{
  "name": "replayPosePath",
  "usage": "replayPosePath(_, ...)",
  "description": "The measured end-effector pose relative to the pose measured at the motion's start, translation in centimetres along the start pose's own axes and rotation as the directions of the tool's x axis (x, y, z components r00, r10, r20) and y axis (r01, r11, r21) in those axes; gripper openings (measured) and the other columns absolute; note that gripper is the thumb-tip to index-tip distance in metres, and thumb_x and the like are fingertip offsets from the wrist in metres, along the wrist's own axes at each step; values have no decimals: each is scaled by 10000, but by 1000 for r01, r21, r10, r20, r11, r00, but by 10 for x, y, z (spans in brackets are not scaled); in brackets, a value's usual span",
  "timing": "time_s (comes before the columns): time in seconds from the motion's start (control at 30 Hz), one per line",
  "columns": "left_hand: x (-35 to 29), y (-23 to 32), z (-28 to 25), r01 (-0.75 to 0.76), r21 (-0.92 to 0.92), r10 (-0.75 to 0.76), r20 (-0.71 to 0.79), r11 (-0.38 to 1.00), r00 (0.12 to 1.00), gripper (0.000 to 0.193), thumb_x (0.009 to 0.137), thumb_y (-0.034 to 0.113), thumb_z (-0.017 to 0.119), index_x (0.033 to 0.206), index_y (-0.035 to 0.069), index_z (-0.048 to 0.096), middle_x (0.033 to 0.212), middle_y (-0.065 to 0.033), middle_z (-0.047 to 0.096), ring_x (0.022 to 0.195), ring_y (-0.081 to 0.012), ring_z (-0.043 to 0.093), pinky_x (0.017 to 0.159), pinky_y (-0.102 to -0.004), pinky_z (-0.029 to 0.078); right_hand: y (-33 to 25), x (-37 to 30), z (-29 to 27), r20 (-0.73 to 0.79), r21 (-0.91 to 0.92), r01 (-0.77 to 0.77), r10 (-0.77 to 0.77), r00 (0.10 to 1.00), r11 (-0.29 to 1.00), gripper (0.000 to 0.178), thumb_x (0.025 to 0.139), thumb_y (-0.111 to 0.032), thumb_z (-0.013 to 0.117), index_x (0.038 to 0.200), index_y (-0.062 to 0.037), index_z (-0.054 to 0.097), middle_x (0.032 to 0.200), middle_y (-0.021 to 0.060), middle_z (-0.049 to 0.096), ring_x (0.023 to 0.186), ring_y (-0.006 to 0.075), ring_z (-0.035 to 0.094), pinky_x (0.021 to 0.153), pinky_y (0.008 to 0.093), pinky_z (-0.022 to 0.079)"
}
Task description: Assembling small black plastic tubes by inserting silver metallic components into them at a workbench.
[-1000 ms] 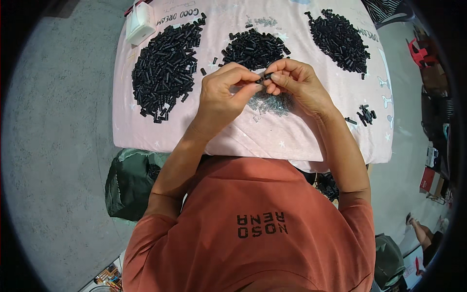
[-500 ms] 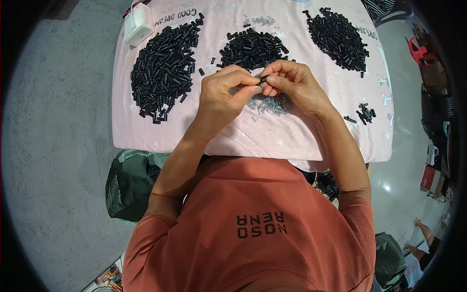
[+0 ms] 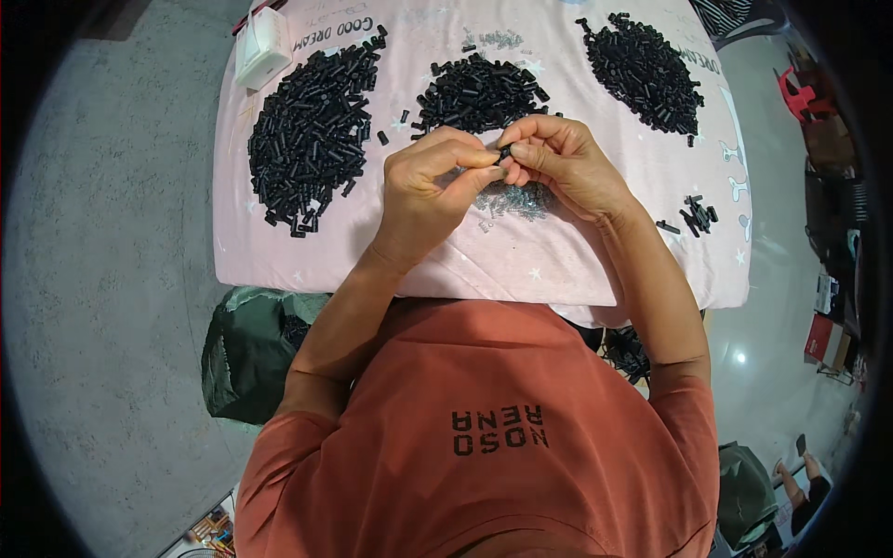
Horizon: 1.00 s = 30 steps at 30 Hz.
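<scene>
A small black cylindrical piece (image 3: 505,152) is pinched between both hands above the middle of the table; the fingers cover most of it. My left hand (image 3: 437,177) grips it from one side with thumb and forefinger. From the other side my right hand (image 3: 563,167) holds it with thumb and fingertips closed. Beneath the hands lies a pile of small shiny, clear-looking bits (image 3: 516,200), partly hidden by my fingers. Just beyond them is a heap of short black cylinders (image 3: 479,93).
Larger heaps of black cylinders lie left (image 3: 312,139) and far right (image 3: 644,74) on the pink cloth (image 3: 372,260). A few longer black pieces (image 3: 698,216) are at the right. A white box (image 3: 262,48) stands far left; a green sack (image 3: 251,358) is below the table's left edge.
Both hands stay nearly in place, with slight finger movement around the black piece. At the lower right, another person's legs have shifted.
</scene>
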<state>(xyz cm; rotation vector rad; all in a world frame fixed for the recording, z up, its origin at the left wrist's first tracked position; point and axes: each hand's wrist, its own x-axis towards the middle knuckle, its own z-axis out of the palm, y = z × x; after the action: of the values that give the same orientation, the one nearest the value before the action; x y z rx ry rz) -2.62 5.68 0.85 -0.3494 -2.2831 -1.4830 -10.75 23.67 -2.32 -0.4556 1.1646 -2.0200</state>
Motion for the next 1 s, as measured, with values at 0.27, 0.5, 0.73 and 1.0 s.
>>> replayPosePath(0.27, -5, -3, 4, 109, -166, -117, -36, 980, 992, 65, 795, -75, 689, 842, -31, 696, 848, -85, 678, 783, -120, 651, 703, -236, 541, 0, 0, 0, -34, -15, 22, -22, 999, 1000, 144, 950, -74, 596, 1049, 20, 644, 855, 82, 688, 735, 98, 657, 715, 208, 561)
replayPosePath(0.5, -7, -3, 4, 164, -188, -170, -13, 968, 985, 93, 801, -88, 680, 875, -33, 670, 872, -74, 675, 785, -102, 648, 702, -223, 537, -1, 0, 1, -38, -46, 21, -22, 999, 999, 147, 947, -66, 597, 1055, 21, 643, 856, 89, 691, 733, 100, 656, 720, 214, 559)
replayPosePath(0.73, -8, -4, 3, 220, -261, -217, 38, 940, 975, 90, 808, -94, 664, 871, -30, 666, 872, -66, 664, 796, -104, 639, 729, -223, 528, -1, 0, 3, -39, -95, 25, -29, 999, 995, 139, 943, -50, 597, 1046, 26, 653, 838, 84, 690, 728, 95, 653, 711, 212, 554)
replayPosePath(1.0, -9, -8, 1, 213, -288, -206, 55, 934, 977, 83, 793, -111, 658, 832, -38, 669, 894, -87, 655, 828, -116, 624, 754, -230, 519, 1, 1, 1, -37, -111, 27, -32, 999, 993, 127, 934, -42, 609, 1023, 24, 672, 833, 78, 690, 723, 96, 652, 713, 215, 555)
